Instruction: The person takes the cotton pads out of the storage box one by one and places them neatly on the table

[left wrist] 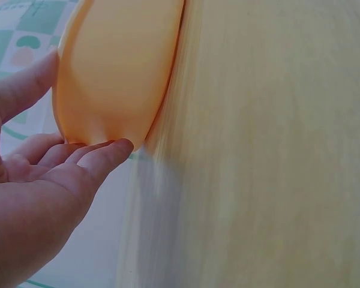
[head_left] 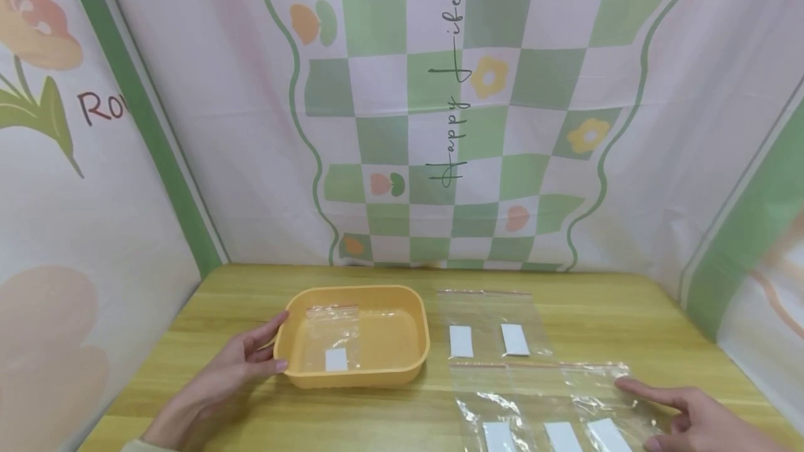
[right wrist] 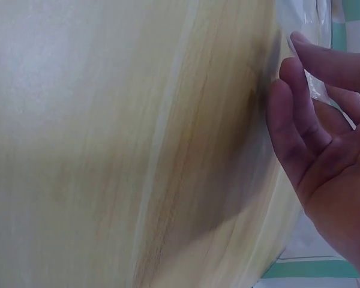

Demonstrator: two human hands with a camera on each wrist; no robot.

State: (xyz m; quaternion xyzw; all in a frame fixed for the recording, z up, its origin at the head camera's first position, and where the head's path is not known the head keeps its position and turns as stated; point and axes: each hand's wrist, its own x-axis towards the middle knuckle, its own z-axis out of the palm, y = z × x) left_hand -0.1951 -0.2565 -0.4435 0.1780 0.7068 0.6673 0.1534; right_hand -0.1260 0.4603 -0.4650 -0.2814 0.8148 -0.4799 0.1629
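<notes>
My left hand [head_left: 235, 365] grips the left end of an orange-yellow plastic tray [head_left: 419, 340], its thumb at the near corner and fingers along the side. In the left wrist view the fingertips press against the tray wall [left wrist: 117, 72]. Inside the tray lies a clear zip bag [head_left: 333, 330] bearing a white label. My right hand [head_left: 706, 420] is at the lower right, index finger extended to the top right of a front-row zip bag [head_left: 597, 396]. In the right wrist view its other fingers [right wrist: 288, 129] are bent and clear plastic shows behind them.
Two zip bags with white labels, one with its label [head_left: 515, 339] at the right, lie behind the front row. The front row holds three labels, including the leftmost label [head_left: 499, 436]. Beneath is a wood-grain table [head_left: 226, 298], enclosed by printed curtains [head_left: 251, 159].
</notes>
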